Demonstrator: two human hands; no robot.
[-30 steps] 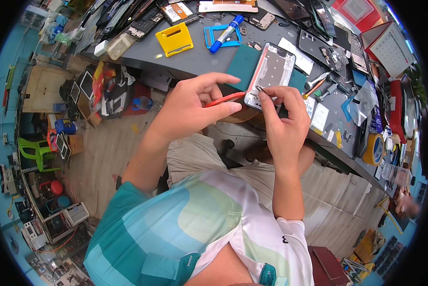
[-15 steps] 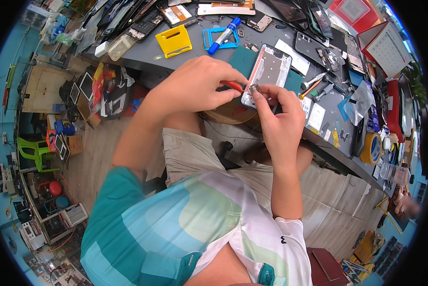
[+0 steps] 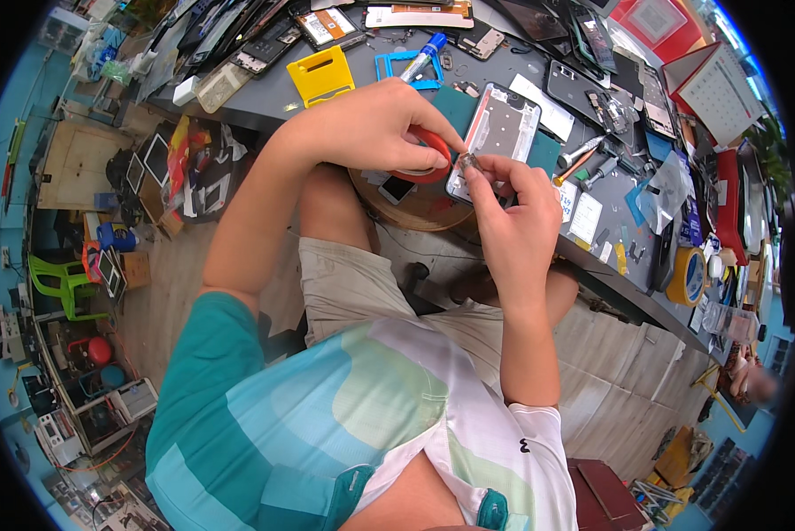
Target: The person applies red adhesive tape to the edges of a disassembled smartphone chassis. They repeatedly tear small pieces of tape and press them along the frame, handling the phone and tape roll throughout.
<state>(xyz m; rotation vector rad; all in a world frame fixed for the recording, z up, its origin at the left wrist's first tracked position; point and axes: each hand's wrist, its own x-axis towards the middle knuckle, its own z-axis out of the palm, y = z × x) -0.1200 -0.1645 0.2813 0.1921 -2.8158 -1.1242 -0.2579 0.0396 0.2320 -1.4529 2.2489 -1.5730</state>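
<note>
A pale-edged phone frame [image 3: 502, 124] lies on a green mat [image 3: 455, 108] near the table's front edge, a reddish strip along its left side. My left hand [image 3: 371, 128] is closed on a narrow red tape roll [image 3: 434, 143], its fingertips at the frame's lower left corner. Just to the right, my right hand [image 3: 517, 199] pinches a small metallic phone part [image 3: 469, 163] between thumb and fingers over the frame's lower end. The fingertips of both hands nearly meet there. That part is too small to name more exactly.
Behind my left hand lie a yellow plastic holder [image 3: 322, 75], a blue frame [image 3: 409, 66] and a blue marker [image 3: 424, 55]. Screwdrivers [image 3: 583, 152], a dark phone back [image 3: 573, 81] and a yellow tape roll [image 3: 686, 274] are to the right. Phone parts crowd the far side.
My left hand has risen slightly and turned, showing more of the red tape roll. My right hand has shifted slightly left and down, still pinching the small part.
</note>
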